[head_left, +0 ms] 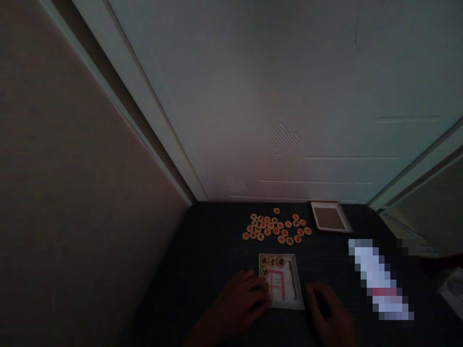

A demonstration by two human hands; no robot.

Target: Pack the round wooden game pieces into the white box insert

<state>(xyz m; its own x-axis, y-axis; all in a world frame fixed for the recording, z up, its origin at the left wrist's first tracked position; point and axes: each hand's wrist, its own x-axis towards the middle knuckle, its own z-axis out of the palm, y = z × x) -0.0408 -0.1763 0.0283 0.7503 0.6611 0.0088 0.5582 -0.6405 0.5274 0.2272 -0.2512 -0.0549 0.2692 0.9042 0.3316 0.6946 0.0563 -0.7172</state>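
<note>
A shallow white-rimmed box (pixel 300 305) with pink markings lies at the front of the dark table. Several round Chinese chess pieces (pixel 272 261) line its far side and its left side. My left hand (pixel 244 296) reaches over the left rim, fingers bent and pressed together on a Chinese chess piece (pixel 266 284) that they partly cover. Close beside the right rim, my right hand (pixel 331 311) rests curled, thumb and forefinger coming together; the inside of that hand is dark and hidden. Beyond the box, many loose pieces (pixel 267 232) with red or black characters are spread out.
A lid-like tray (pixel 330 218) with a white rim and brown inside lies at the back right of the dark table (pixel 206 260). A pixelated pale long shape (pixel 379 279) lies at the right. A white panel (pixel 224 111) with embossed hearts rises behind the table.
</note>
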